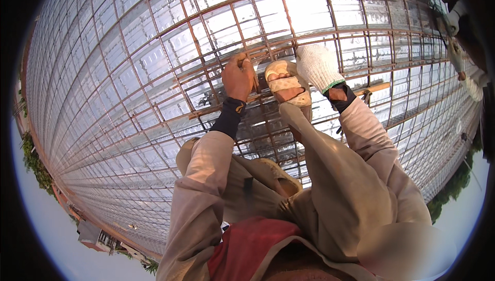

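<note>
A grid of rusty reinforcing bars [200, 54] lies over shiny, ribbed metal sheeting [304, 13]. My bare left hand [238, 77] is closed at a bar crossing, its thumb and fingers pressed together; anything thin between them is too small to make out. My right hand [317, 67] wears a white knitted glove with a green cuff edge. It is curled down at the bars just right of my sandalled foot [286, 82], and its fingertips are hidden. Between the two hands, the foot rests on the grid.
A yellowish rod [379, 87] lies among the bars right of my gloved hand. At the far right, another person's gloved hand [455, 18] shows near dark clothing. My other sandal [281, 175] is on the grid under my bent legs. Trees [33, 162] and a building [93, 235] stand beyond the edge.
</note>
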Demonstrator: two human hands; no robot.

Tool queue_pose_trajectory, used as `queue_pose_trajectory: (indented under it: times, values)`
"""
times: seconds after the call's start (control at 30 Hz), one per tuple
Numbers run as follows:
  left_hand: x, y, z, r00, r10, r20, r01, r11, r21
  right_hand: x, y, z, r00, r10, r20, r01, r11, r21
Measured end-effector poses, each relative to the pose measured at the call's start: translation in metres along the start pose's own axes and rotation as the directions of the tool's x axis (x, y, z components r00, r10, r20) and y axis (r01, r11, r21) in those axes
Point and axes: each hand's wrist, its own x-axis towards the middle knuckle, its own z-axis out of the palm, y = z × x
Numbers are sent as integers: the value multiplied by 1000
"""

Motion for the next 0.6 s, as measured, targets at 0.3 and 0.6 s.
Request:
queue_pose_trajectory:
  times: [0.3, 0.6]
  values:
    - [22, 60, -51, 967, -123, 224, 174, 958, -227, -81, 23, -103, 914, -69, -400, 157, 969, 193]
    - [11, 54, -47, 926, 40, 375, -102, 984, 149, -75, -19, -81, 873, -224, -433, 330, 926, 186]
